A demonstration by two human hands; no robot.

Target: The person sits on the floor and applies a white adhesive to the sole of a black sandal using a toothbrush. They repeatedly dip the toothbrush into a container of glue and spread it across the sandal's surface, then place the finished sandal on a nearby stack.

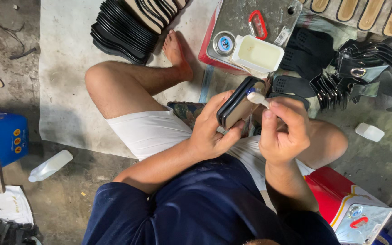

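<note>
Black flat rubber sole (237, 105) tilts up-right in our left hand (214, 129), our right hand (284, 131) pinching a white brush (257, 98) at its top.

Blue carton (3, 136) far left; red tins (341, 204)

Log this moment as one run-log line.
left hand: holds black sandal sole | right hand: small brush at sole's edge | white tub: open, on tin
</note>
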